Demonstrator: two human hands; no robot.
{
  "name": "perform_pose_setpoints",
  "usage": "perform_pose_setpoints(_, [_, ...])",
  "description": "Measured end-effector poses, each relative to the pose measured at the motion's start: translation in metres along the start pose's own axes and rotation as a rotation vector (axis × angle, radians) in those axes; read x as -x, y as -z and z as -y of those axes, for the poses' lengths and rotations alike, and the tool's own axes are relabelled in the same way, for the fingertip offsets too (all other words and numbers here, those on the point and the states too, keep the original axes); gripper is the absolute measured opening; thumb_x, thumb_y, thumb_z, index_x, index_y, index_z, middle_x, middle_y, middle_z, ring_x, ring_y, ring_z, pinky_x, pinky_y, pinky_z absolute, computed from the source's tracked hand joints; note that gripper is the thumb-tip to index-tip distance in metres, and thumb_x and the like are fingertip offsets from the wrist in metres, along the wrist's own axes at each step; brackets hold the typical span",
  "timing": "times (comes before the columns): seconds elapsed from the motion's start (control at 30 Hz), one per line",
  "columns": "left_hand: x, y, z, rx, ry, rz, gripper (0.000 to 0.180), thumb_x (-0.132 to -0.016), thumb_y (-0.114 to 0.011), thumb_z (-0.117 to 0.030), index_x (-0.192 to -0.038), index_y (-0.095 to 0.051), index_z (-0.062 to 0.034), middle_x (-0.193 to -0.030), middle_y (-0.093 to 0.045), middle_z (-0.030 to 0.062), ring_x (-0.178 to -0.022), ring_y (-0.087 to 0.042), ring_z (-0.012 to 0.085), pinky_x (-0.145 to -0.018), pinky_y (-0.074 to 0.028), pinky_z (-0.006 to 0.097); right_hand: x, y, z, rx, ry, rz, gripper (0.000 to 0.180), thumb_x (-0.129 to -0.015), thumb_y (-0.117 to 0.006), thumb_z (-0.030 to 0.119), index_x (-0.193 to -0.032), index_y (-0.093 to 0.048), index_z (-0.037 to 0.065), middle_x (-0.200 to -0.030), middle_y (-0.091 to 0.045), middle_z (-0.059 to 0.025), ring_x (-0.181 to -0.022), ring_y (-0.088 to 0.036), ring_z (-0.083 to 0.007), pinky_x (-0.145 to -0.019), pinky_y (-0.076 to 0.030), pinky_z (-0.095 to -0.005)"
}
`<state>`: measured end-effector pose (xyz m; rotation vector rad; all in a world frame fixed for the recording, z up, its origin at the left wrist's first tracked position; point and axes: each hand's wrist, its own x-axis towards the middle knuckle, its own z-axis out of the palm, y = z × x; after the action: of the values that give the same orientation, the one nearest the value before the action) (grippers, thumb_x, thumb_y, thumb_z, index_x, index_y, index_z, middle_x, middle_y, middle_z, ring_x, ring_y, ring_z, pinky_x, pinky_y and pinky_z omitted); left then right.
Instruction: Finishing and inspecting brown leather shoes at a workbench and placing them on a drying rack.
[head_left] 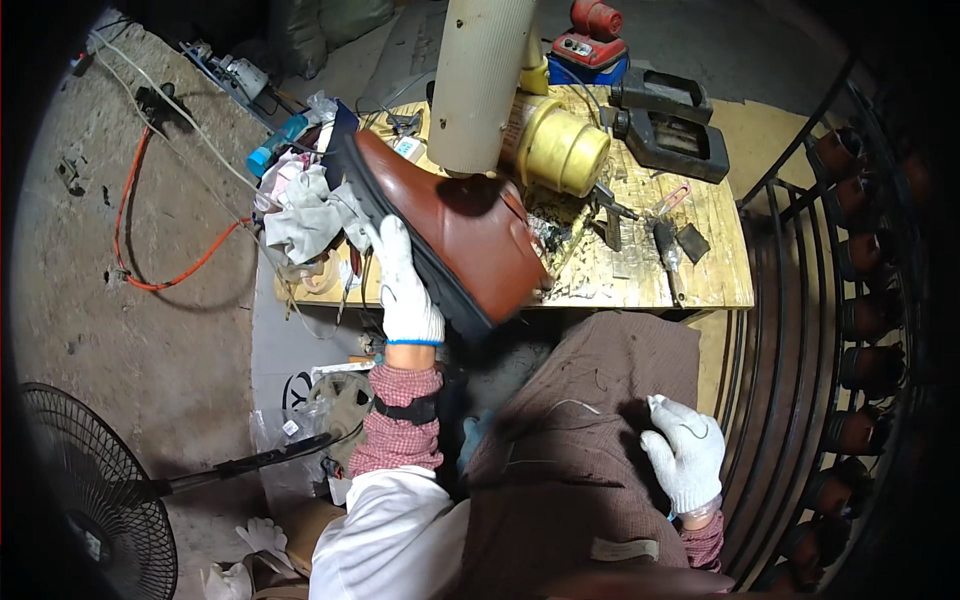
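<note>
A brown leather ankle boot (455, 235) with a thick black sole lies tilted on its side above the front of the wooden bench. My left hand (408, 295), in a white knitted glove, grips the boot along its sole; some fingers are hidden behind it. The boot's upper sits just under the mouth of a ribbed off-white tube (482, 90). My right hand (686, 455), gloved likewise, rests by the brown cloth (590, 430) over my lap. Its thumb stands apart from the loosely bent fingers, and nothing shows in it.
Beside the tube is a yellow cylinder (568, 148). Black trays (672, 142), a brush (668, 255) and scraps lie on the wooden bench (715, 270). Crumpled white rags (305, 215) sit at its left. A black rack (770, 330) holds several boots at right; a fan (95, 500) stands lower left.
</note>
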<state>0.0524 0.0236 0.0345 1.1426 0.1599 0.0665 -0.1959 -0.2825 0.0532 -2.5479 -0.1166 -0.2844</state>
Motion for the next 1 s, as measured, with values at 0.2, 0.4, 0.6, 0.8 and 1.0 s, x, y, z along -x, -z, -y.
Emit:
perform_pose_setpoints(0.2, [-0.031, -0.042, -0.011, -0.141, -0.313, -0.203, 0.084, -0.106, -0.056, -0.032, -0.167, -0.003, -0.0086, -0.161, -0.035, 0.0131, -0.14, -0.047, 0.0245, -0.115, -0.041, 0.039, -0.01, -0.007, -0.006, 0.032, 0.0, 0.021, 0.038, -0.081, -0.079, 0.023, -0.115, -0.074, 0.006, -0.112, -0.072, -0.0088, -0.09, -0.07, -0.0272, -0.077, -0.052, -0.0389])
perform_pose_setpoints(0.4, [-0.047, -0.025, -0.011, -0.639, -0.48, -0.1, 0.076, -0.109, -0.049, -0.035, -0.166, -0.008, -0.0044, -0.163, -0.034, 0.0127, -0.143, -0.044, 0.0248, -0.117, -0.039, 0.039, -0.029, -0.011, 0.006, 0.049, 0.188, -0.024, 0.043, -0.08, -0.081, 0.027, -0.119, -0.073, 0.009, -0.114, -0.071, -0.0054, -0.085, -0.067, -0.0245, -0.078, -0.051, -0.0381])
perform_pose_setpoints(0.6, [-0.004, -0.051, -0.02, -0.001, -0.196, -0.24, 0.087, -0.107, -0.055, -0.04, -0.167, 0.001, -0.0104, -0.163, -0.037, 0.0091, -0.146, -0.04, 0.0262, -0.118, -0.037, 0.045, -0.095, -0.029, 0.016, 0.041, 0.428, -0.199, 0.048, -0.081, -0.077, 0.023, -0.127, -0.07, 0.01, -0.128, -0.065, -0.0097, -0.095, -0.065, -0.027, -0.08, -0.051, -0.0397])
perform_pose_setpoints(0.8, [0.03, 0.005, 0.034, -0.46, -0.454, -0.082, 0.057, -0.103, -0.064, -0.039, -0.15, -0.049, -0.0102, -0.148, -0.054, 0.0097, -0.132, -0.055, 0.0236, -0.11, -0.047, 0.039, -0.19, -0.054, 0.081, 0.201, 0.754, -0.264, 0.046, -0.087, -0.06, 0.016, -0.132, -0.057, 0.004, -0.12, -0.066, -0.0143, -0.098, -0.065, -0.0297, -0.081, -0.052, -0.0408])
perform_pose_setpoints(1.0, [0.026, -0.028, -0.018, 0.037, -0.13, -0.267, 0.099, -0.097, -0.069, -0.051, -0.167, -0.008, -0.018, -0.159, -0.04, 0.0119, -0.135, -0.049, 0.0298, -0.111, -0.044, 0.046, -0.13, -0.06, 0.039, 0.288, 0.551, 0.971, 0.014, -0.085, -0.067, 0.024, -0.082, -0.07, 0.011, -0.083, -0.07, -0.008, -0.083, -0.07, -0.0325, -0.073, -0.055, -0.0449])
